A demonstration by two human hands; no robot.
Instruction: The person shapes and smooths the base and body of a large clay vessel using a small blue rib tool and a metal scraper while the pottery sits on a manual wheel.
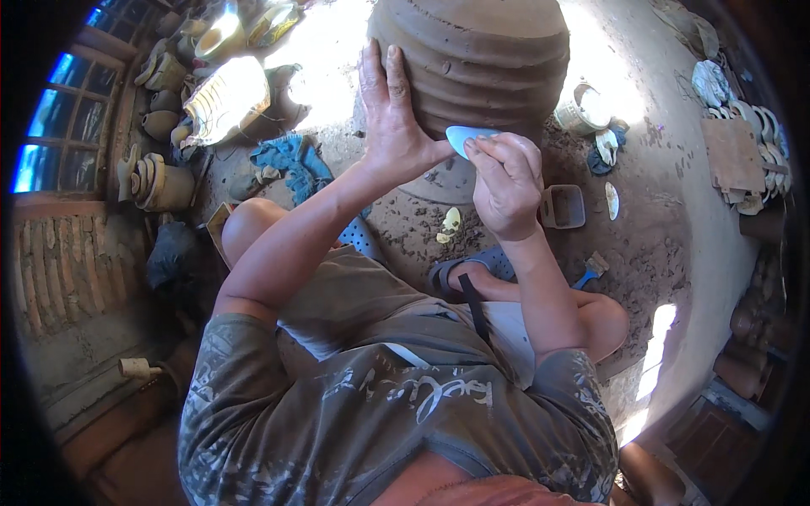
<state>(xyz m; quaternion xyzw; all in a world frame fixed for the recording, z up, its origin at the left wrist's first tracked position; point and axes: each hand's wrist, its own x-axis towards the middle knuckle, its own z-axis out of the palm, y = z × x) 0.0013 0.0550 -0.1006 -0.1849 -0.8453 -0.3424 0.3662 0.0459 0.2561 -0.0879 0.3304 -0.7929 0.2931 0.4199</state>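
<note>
A large brown clay pot [485,72] with ridged rings round its wall stands in front of me; the picture's upper edge cuts off its top. My left hand [391,139] lies against the pot's left side, fingers stretched upward and thumb pointing right toward the scraper. Nothing is in that hand. My right hand [511,187] pinches a thin light-blue scraper [462,137] with a rounded edge, low at the front of the pot. The scraper's left end is near my left thumb. Whether its edge touches the clay, I cannot tell.
Clay crumbs and a yellow piece [451,221] lie on the floor between my legs. Toward the right are a clear plastic tub [564,207], a blue-handled brush [594,268], a pale oval piece [612,201] and a bucket [580,111]. Blue cloth [297,169] lies left, near stacked pots [164,184].
</note>
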